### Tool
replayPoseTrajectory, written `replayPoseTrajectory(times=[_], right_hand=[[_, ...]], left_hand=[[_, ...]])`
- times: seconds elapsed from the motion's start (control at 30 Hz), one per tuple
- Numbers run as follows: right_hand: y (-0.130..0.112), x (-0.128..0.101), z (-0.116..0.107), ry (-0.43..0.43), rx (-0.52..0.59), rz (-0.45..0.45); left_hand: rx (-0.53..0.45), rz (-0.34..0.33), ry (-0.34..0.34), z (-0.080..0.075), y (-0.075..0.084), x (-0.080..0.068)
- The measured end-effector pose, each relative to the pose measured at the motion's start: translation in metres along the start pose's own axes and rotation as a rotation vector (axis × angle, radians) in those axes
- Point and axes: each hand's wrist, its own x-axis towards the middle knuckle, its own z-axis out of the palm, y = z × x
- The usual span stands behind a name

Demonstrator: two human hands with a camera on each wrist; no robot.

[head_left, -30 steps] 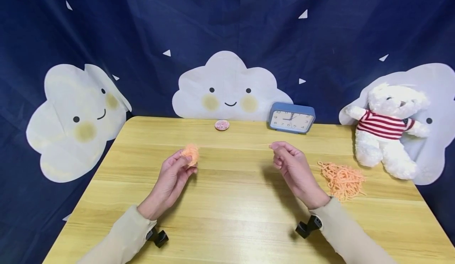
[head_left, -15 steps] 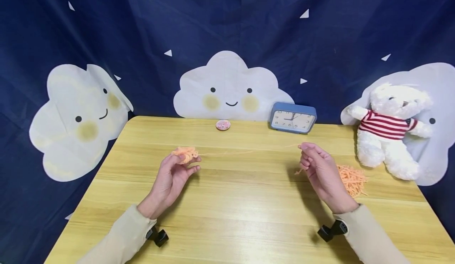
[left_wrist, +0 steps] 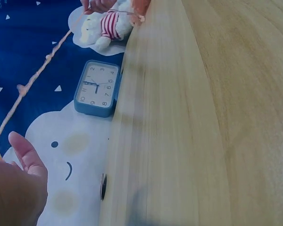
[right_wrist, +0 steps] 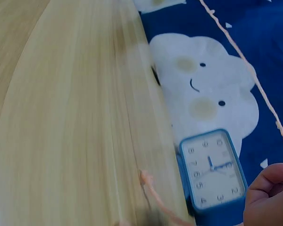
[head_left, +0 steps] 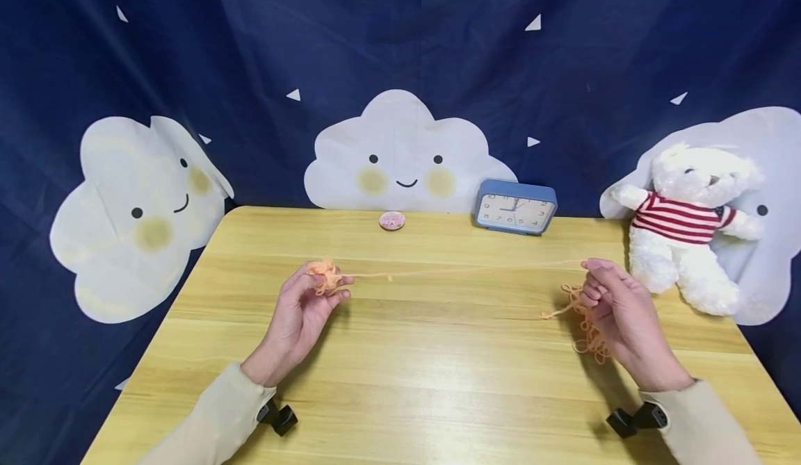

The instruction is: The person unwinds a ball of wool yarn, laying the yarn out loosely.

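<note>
Both left hand (head_left: 295,320) and right hand (head_left: 628,320) pinch knobbly orange yarn (left_wrist: 22,89), stretched taut.

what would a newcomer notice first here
Probably the orange strand stretched between the left hand and the right hand above the table. Next, perhaps, the white teddy bear at the head view's right, and the middle smiling cloud on the dark blue backdrop.

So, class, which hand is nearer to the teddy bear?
Right: the right hand is in front and left of the teddy bear; the left hand is much farther left, across the table.
</note>
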Motion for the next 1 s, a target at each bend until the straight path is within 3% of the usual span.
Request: replayPoseTrajectory(times=[0.6,0.8,1.0], right_hand=[[-0.032,-0.015,-0.067,0.048,0.214,0.005],[-0.038,-0.017,-0.085,0.059,0.271,-0.007],[-0.041,-0.018,-0.097,0.066,0.276,-0.003]], left_hand=[[0.03,0.014,0.065,0.001,0.001,0.002],[0.013,-0.017,0.049,0.001,0.002,0.002],[0.008,-0.069,-0.014,-0.001,0.002,0.001]])
